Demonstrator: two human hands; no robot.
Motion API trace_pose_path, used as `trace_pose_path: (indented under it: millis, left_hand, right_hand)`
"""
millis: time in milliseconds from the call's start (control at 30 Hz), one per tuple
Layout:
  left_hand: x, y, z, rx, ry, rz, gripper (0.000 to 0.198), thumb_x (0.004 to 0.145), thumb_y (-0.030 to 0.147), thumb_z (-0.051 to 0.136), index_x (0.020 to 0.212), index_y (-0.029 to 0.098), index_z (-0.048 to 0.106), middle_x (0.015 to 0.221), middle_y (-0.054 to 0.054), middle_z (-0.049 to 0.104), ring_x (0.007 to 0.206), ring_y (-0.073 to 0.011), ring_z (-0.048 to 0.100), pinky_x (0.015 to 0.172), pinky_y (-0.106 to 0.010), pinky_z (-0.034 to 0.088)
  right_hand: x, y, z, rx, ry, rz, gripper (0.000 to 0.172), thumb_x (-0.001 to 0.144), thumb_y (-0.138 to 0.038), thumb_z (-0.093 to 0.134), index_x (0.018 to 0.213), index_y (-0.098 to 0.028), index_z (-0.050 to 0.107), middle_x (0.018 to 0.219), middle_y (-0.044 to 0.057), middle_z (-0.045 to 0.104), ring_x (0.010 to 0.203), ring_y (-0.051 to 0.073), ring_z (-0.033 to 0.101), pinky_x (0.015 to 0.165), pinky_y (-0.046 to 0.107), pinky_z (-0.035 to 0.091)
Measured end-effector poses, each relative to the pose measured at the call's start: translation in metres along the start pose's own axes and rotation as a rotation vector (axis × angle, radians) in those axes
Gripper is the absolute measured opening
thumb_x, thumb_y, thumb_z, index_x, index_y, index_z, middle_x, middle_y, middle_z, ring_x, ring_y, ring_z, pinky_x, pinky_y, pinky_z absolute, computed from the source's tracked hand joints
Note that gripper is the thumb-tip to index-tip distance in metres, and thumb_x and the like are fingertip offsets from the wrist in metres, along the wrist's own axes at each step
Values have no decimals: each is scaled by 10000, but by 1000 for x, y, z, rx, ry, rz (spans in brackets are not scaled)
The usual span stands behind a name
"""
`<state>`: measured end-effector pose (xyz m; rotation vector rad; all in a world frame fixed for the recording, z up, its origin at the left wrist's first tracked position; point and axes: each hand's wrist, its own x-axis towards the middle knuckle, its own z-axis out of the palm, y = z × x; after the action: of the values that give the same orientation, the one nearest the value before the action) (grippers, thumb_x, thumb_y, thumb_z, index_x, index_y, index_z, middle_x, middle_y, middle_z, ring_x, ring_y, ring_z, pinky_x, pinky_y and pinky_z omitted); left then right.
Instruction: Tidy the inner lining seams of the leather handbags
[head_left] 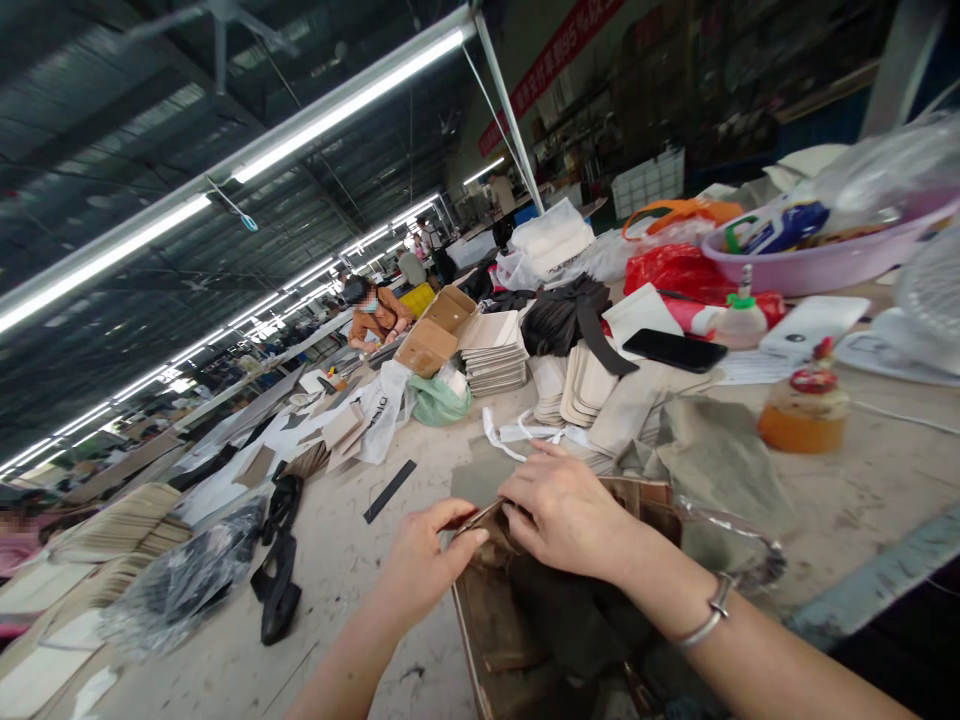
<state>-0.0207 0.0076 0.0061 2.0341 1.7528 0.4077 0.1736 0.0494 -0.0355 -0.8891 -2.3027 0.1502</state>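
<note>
A brown bag [514,630] with thin light edging lies at the front of the table, its mouth facing up and dark cloth inside. My left hand [424,560] pinches the bag's far rim between thumb and fingers. Right beside it, my right hand [562,505] grips the same rim with bent fingers, its fingertips partly hidden. A metal bangle [709,612] circles my right wrist. Olive-grey cloth [724,455] lies rumpled just past the bag on the right. The bag's lower part runs out of view.
An orange glue bottle [802,415] and a black phone [675,350] stand at the right. Stacked beige panels [493,352], black straps [277,570] and a black strip [390,490] lie about the table. A purple basin [825,270] sits far right. A co-worker [382,315] works farther back.
</note>
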Motion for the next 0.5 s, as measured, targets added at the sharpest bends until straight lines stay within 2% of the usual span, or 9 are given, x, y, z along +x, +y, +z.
trace_pose_path:
  millis: [67, 133, 233, 333, 433, 500]
  left_hand:
    - [1, 2, -2, -38, 0, -10, 290, 737, 268, 640, 1016, 193, 657, 1003, -19, 697, 955, -187, 603, 865, -255, 425]
    - [2, 3, -2, -44, 4, -36, 361, 720, 270, 664, 1073, 193, 659, 1082, -30, 692, 1015, -205, 599, 920, -271, 413]
    - [5, 4, 0, -51, -10, -28, 261, 781, 286, 604, 1013, 211, 695, 995, -3, 720, 932, -197, 627, 862, -273, 442]
    - [6, 6, 1, -77, -53, -5, 195, 802, 284, 579, 932, 230, 715, 870, 30, 725, 835, -180, 631, 771, -251, 454]
    - [5, 7, -1, -108, -82, -18, 200, 780, 279, 608, 942, 229, 714, 865, 33, 721, 833, -183, 625, 766, -245, 452]
    - [4, 8, -3, -121, -92, -27, 236, 761, 277, 631, 980, 232, 707, 887, 30, 720, 851, -189, 621, 778, -246, 449]
  right_hand:
    - [0, 1, 1, 3, 7, -5, 160, 819, -201, 492, 719, -195, 617, 684, 13, 630, 680, 165, 538, 939, 400, 318]
    - [0, 3, 1, 11, 6, -11, 169, 831, -194, 493, 723, -193, 623, 683, 13, 634, 682, 161, 543, 939, 393, 322]
    - [1, 6, 0, 19, 8, -2, 196, 865, -193, 487, 736, -190, 634, 701, 18, 649, 704, 164, 563, 958, 395, 320]
    - [2, 9, 0, 22, 26, 27, 150, 846, -275, 576, 929, -177, 653, 784, 47, 675, 775, 199, 590, 961, 428, 336]
    - [1, 13, 1, 56, 33, 28, 396, 801, -305, 651, 1155, -139, 589, 851, 78, 682, 814, 225, 601, 927, 434, 383]
    - [0, 16, 1, 129, 45, -2, 468, 801, -261, 653, 1238, -137, 542, 899, 86, 680, 844, 222, 599, 893, 405, 422]
